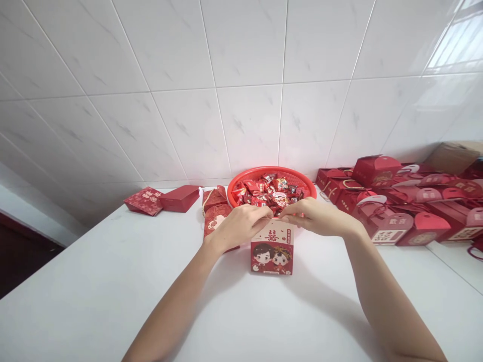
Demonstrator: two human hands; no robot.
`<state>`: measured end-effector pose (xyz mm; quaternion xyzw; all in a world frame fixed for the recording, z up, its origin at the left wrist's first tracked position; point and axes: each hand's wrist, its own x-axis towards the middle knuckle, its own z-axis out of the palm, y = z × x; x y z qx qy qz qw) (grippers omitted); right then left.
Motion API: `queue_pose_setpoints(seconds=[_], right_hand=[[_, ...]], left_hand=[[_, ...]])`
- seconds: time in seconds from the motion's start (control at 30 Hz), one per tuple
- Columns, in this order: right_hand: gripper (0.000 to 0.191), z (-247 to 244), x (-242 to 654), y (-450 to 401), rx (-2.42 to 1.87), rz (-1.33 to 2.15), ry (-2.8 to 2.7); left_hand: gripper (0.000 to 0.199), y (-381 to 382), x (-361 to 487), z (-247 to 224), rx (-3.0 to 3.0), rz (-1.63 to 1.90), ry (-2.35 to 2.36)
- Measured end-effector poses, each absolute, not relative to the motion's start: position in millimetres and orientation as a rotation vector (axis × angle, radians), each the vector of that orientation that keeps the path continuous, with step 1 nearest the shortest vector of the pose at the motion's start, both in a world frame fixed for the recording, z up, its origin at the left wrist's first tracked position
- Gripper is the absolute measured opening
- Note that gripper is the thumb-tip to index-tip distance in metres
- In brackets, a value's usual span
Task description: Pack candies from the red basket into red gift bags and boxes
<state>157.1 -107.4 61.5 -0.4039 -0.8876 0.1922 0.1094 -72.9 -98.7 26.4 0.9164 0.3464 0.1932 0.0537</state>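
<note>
A small red and white candy box [271, 254] with two cartoon figures on its front stands upright on the white table. Both hands meet at its top edge. My left hand [241, 223] pinches the top from the left, fingers closed. From the right, my right hand [313, 217] grips the same edge with thumb and fingers together. The fingers partly hide the box's top. Just behind is a red plastic basket [236, 179] full of wrapped candies [269, 188]. Beside my left hand lie red boxes with a gold cord [216, 216].
Several filled-out red gift boxes [392, 221] crowd the right side of the white table [234, 322]. Two flatter red packets, one patterned [144, 201] and one plain [180, 198], lie at the back left. A brown carton [453, 158] sits far right. A tiled wall [249, 120] borders the back.
</note>
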Motion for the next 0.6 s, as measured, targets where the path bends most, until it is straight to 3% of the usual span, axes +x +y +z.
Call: queue_pose_setpoints(seconds=[0.13, 0.23, 0.4, 0.6], right_hand=[[0.013, 58, 150, -108, -1.263, 0.623, -2.656], [0.017, 55, 141, -109, -1.382, 0.603, -2.677], [0.022, 51, 136, -105, -1.428, 0.611, -2.656], [0.02, 40, 147, -102, -1.123, 0.801, -2.592]], left_hand=[[0.01, -99, -74, 28, 2.682, 0.498, 1.027], [0.009, -101, -76, 31, 2.469, 0.433, 1.069], [0.025, -99, -80, 32, 2.29, 0.415, 1.005], [0.026, -97, -80, 33, 2.258, 0.387, 0.97]])
